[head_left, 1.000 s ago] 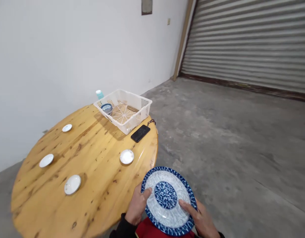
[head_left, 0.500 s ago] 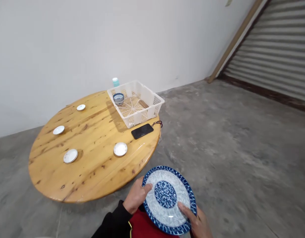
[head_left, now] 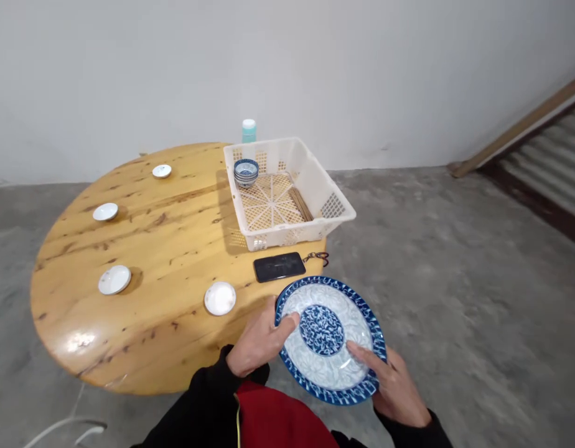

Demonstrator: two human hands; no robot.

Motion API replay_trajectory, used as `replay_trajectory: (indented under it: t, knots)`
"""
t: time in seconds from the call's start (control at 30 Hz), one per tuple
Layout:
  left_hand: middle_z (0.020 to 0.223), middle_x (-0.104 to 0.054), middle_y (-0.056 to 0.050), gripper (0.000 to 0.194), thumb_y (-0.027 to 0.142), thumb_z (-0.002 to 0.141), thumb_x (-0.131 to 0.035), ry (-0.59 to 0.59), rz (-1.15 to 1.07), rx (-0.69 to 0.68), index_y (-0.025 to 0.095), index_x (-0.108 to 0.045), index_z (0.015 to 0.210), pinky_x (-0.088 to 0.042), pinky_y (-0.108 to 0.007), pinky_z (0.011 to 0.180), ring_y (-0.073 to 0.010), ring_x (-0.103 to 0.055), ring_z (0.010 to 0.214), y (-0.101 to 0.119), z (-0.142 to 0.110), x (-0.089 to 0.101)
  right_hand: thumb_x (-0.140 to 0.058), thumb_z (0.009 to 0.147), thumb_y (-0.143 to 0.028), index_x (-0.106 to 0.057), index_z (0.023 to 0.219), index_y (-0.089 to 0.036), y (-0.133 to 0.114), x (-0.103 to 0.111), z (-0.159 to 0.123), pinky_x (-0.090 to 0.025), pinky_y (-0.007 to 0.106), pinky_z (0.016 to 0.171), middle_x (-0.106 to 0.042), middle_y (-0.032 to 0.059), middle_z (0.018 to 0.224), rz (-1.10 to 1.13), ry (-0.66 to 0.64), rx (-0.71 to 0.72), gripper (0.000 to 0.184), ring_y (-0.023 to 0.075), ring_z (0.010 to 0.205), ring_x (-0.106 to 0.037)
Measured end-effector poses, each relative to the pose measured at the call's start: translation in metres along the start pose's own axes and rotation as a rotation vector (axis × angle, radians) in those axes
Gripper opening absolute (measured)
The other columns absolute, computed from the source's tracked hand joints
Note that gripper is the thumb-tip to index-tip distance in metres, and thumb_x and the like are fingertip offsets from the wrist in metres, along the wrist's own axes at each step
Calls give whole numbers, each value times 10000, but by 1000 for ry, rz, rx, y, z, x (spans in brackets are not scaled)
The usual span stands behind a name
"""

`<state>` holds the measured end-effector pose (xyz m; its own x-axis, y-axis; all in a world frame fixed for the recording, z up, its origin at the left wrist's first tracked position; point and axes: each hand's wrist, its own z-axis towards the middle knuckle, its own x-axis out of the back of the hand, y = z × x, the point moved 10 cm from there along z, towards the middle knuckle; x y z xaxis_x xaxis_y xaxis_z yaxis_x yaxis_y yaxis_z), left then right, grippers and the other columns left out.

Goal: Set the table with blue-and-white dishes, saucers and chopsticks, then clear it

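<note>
Between both hands I hold a large blue-and-white plate (head_left: 331, 339), tilted toward me just off the table's near right edge. My left hand (head_left: 262, 336) grips its left rim, thumb on the face. On the right rim, my right hand (head_left: 392, 379) is closed with its thumb lying across the face; the fingers of both hands are hidden underneath. Whether more than one plate is stacked there I cannot tell. The nearest small white dish (head_left: 220, 298) lies on the table left of my left hand.
The round wooden table (head_left: 175, 239) bears several more small white dishes (head_left: 114, 280). A white plastic basket (head_left: 297, 236) holds stacked blue-patterned bowls (head_left: 246, 172) and chopsticks (head_left: 300, 204). In front of it lies a black phone (head_left: 279, 267); behind stands a teal bottle (head_left: 249, 130).
My view has swung to the right and closer to the table, so the basket and phone appear larger and nearer the plate. Both hands keep the same hold on the plate.
</note>
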<state>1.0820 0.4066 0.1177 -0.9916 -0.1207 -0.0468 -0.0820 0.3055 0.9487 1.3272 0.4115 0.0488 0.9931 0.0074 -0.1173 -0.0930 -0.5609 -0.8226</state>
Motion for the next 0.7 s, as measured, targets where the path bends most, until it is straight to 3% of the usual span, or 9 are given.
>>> replay_trajectory:
  t: [0.23, 0.4, 0.53, 0.7]
  knots:
    - [1125, -700, -106, 401, 452, 895, -627, -72, 58, -223, 173, -648, 1183, -462, -424, 1022, -301, -611, 1086, 90, 64, 10, -879, 581, -408, -786, 1013, -177, -118, -42, 65, -602, 504, 859, -794, 126, 983, -26, -47, 91, 499, 401, 990, -732]
    - [1047, -696, -89, 266, 399, 924, -606, -68, 3, -334, 158, -653, 1028, -468, -401, 1001, -266, -608, 1068, 149, 107, 14, -854, 587, -293, -766, 948, -178, -191, -78, 111, -609, 495, 856, -797, 98, 941, -44, -138, 153, 389, 374, 986, -736]
    - [830, -667, -61, 265, 411, 933, -612, -2, -68, -245, 146, -633, 924, -513, -335, 812, -217, -630, 852, 155, 153, 25, -787, 589, -156, -750, 925, -175, -237, -108, 159, -618, 459, 865, -793, 88, 977, -76, -211, 204, 339, 325, 942, -743]
    - [701, -588, -21, 272, 359, 958, -594, 193, -106, -105, 134, -581, 805, -472, -276, 712, -122, -542, 638, 137, 216, 45, -740, 630, -91, -723, 928, -148, -259, -146, 233, -615, 421, 853, -779, 66, 880, -100, -352, 224, 304, 269, 864, -740]
